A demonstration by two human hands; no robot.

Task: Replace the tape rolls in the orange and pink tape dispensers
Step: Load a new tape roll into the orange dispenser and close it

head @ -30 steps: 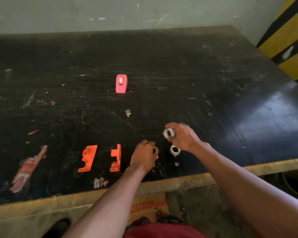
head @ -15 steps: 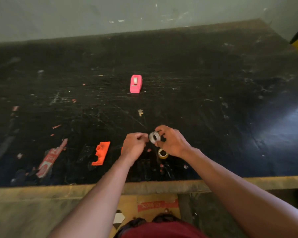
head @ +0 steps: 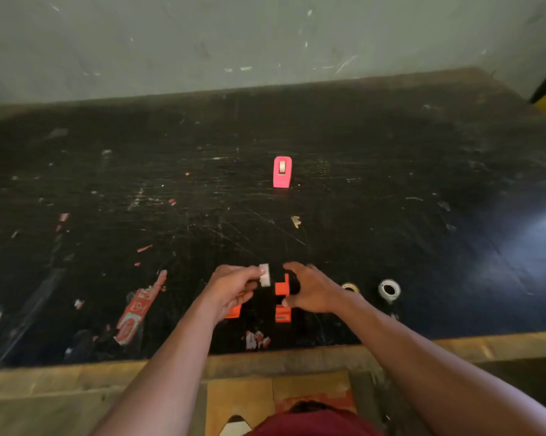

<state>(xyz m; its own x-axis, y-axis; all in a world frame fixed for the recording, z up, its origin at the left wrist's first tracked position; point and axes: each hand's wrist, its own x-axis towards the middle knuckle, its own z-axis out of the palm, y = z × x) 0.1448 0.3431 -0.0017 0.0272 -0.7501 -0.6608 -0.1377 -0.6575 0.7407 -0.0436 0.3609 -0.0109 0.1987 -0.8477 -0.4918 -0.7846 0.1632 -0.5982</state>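
The pink tape dispenser stands upright mid-table with a roll in it. The orange dispenser lies apart in two halves near the front edge: one half sits between my hands, and the other half is mostly hidden under my left hand. My left hand pinches a white tape roll seen edge-on, just above the table. My right hand hovers with fingers spread beside the right orange half, its thumb close to it. It holds nothing.
Two loose tape rolls lie right of my right wrist: a brownish roll and a white roll. A red-and-white label scrap and small debris lie at the front left. The black table's wooden front edge runs below my forearms.
The white roll has passed from my right hand to my left. My right hand has let go and spread its fingers over the orange half. The view has shifted left.
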